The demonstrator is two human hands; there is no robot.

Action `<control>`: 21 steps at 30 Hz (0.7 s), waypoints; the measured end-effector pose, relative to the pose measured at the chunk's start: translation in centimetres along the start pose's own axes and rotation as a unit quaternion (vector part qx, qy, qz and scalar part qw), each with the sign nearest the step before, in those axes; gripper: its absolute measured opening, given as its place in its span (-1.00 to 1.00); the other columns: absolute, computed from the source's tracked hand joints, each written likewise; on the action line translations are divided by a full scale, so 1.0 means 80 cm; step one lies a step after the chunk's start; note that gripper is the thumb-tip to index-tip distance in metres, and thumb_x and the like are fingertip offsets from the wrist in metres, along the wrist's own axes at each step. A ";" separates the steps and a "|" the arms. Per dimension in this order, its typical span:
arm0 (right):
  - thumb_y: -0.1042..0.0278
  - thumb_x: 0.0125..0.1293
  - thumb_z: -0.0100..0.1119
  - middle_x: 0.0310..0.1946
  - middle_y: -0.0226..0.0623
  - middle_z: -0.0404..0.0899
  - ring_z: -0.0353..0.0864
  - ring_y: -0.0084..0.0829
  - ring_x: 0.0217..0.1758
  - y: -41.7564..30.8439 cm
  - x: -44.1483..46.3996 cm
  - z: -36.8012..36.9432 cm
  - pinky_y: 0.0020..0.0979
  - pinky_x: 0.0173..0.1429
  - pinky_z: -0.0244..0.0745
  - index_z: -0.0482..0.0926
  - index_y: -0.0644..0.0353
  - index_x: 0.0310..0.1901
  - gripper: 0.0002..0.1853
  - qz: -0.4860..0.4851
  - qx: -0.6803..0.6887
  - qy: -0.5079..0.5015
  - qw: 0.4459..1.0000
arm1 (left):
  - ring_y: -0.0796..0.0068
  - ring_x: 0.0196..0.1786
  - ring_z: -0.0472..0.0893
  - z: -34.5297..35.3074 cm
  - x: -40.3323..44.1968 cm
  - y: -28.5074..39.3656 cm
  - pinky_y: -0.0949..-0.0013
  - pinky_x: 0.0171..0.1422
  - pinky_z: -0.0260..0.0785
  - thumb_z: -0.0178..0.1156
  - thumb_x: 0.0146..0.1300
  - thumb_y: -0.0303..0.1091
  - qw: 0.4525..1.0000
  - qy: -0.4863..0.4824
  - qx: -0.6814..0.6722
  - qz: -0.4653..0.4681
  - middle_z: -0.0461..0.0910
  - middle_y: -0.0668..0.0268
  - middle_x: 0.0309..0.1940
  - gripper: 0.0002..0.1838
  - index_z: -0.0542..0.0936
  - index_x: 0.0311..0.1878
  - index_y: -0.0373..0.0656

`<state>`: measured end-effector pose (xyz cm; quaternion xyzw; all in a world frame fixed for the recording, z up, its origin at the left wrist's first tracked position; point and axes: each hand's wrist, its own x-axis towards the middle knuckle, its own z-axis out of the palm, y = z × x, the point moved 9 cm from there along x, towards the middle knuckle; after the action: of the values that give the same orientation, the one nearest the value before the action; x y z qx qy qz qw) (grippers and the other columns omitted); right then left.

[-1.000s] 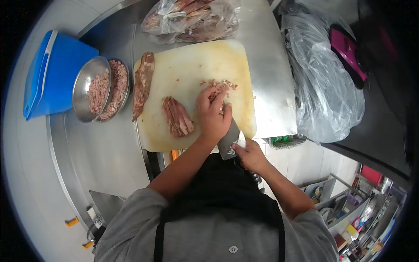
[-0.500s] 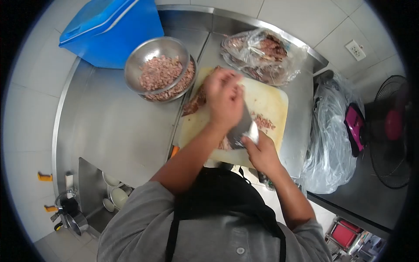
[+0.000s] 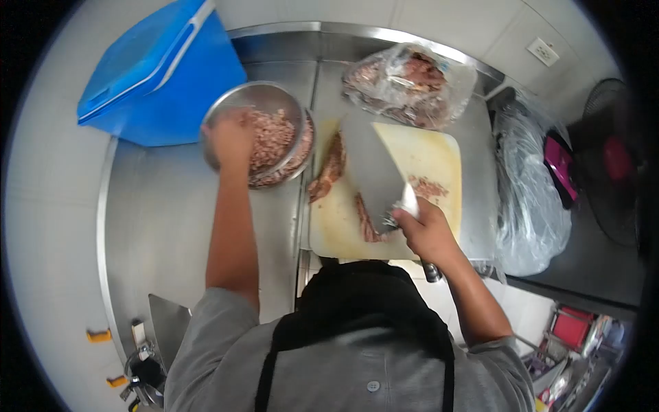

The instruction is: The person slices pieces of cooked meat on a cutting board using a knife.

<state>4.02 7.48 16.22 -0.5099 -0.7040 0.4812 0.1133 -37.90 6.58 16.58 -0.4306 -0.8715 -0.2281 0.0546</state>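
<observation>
My left hand (image 3: 232, 137) is over the left side of a steel bowl (image 3: 281, 103) that holds chopped meat (image 3: 272, 139); its fingers are blurred. A second container of chopped meat sits beneath that bowl. My right hand (image 3: 427, 228) grips a wide cleaver (image 3: 374, 168) by its handle, the blade raised over the white cutting board (image 3: 439, 147). A long meat piece (image 3: 333, 168) lies along the board's left edge. Another meat piece (image 3: 367, 221) is partly hidden under the blade. Small chopped bits (image 3: 430, 186) lie on the board's right side.
A blue cooler (image 3: 165, 82) stands behind the bowls. Bagged meat (image 3: 412, 82) lies behind the board. At the right are a large clear plastic bag (image 3: 528, 199), a purple object (image 3: 559, 165) and a dark fan (image 3: 611, 158).
My left hand has moved from the board to the bowl on the left. The cleaver's blade went from beside the chopped bits to over the board's left half. The camera view has shifted.
</observation>
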 end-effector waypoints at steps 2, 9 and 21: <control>0.16 0.49 0.23 -0.59 -0.30 0.53 0.55 -0.43 -0.59 0.092 -0.040 -0.020 -0.35 -0.46 0.45 0.51 0.31 -0.22 -0.68 0.112 0.116 0.046 0.986 | 0.13 0.19 0.64 0.004 -0.012 0.019 0.10 0.46 0.36 0.19 0.37 -0.42 0.995 0.062 -0.022 0.073 0.71 0.16 0.10 -0.78 0.75 0.00 -0.13; 0.16 0.50 0.25 -0.70 -0.41 0.34 0.36 -0.49 -0.78 0.284 -0.135 -0.077 -0.38 -0.72 0.30 0.43 0.21 -0.21 -0.70 0.260 0.263 0.208 0.906 | 0.31 0.10 0.69 0.056 -0.103 0.191 0.35 0.27 0.46 0.00 0.25 -0.74 0.863 0.027 -0.505 -0.007 0.73 0.17 0.02 -0.58 0.71 0.05 -0.19; 0.16 0.49 0.19 -0.62 -0.07 0.54 0.53 -0.29 -0.74 0.324 -0.012 -0.107 -0.23 -0.59 0.46 0.53 0.43 -0.19 -0.63 0.141 0.086 0.085 0.983 | -0.27 0.58 0.11 0.237 -0.278 0.331 -0.22 0.65 -0.11 0.09 0.46 -0.29 0.977 -0.075 -0.182 0.076 0.22 -0.24 0.48 -0.41 0.32 0.41 -0.52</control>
<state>25.77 11.95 0.35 -0.6316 -0.5689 0.5059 0.1465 -1.59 12.78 2.52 -0.5141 -0.7817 -0.3455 -0.0727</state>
